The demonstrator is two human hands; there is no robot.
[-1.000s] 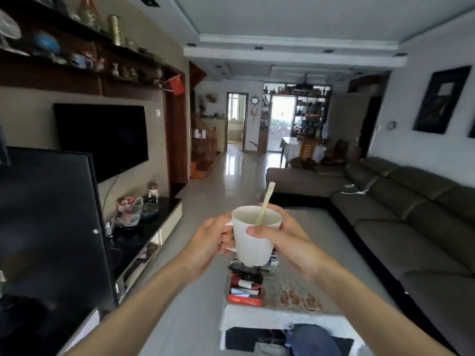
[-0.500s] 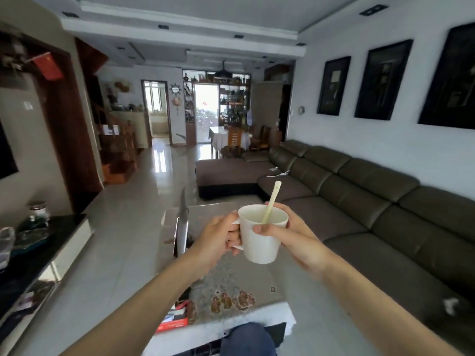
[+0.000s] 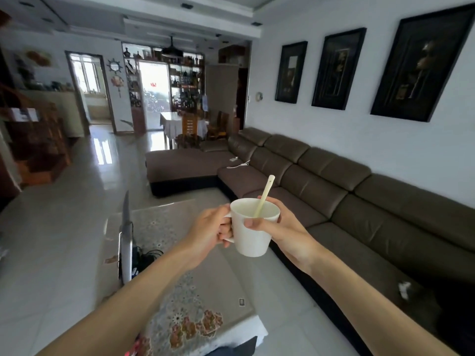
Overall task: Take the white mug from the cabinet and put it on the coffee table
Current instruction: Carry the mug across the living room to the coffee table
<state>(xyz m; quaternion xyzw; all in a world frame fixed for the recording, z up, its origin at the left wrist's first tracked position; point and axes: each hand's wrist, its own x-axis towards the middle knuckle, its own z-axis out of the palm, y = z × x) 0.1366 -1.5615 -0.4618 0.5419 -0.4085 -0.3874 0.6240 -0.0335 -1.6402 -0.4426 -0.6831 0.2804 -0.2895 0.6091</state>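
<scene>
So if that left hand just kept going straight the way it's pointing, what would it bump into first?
The white mug: the left hand already grips its handle. Beyond that comes the right hand, then likely the brown sofa, though depth is unclear.

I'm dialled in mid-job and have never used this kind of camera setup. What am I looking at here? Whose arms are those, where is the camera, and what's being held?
There is no machine here: a person wears one wide-angle camera on the head, looking forward and down, so the two bare arms reaching in from the bottom are the wearer's own. The left hand grips the handle of a white mug, and the right hand wraps the mug's other side. A pale spoon or stirrer stands in the mug, leaning to the right. The mug is in the air, not set down yet. Below it is the coffee table, covered by a patterned cloth, with an upright thin screen-like item and dark cables near its left edge. A long brown sofa runs along the right wall.
</scene>
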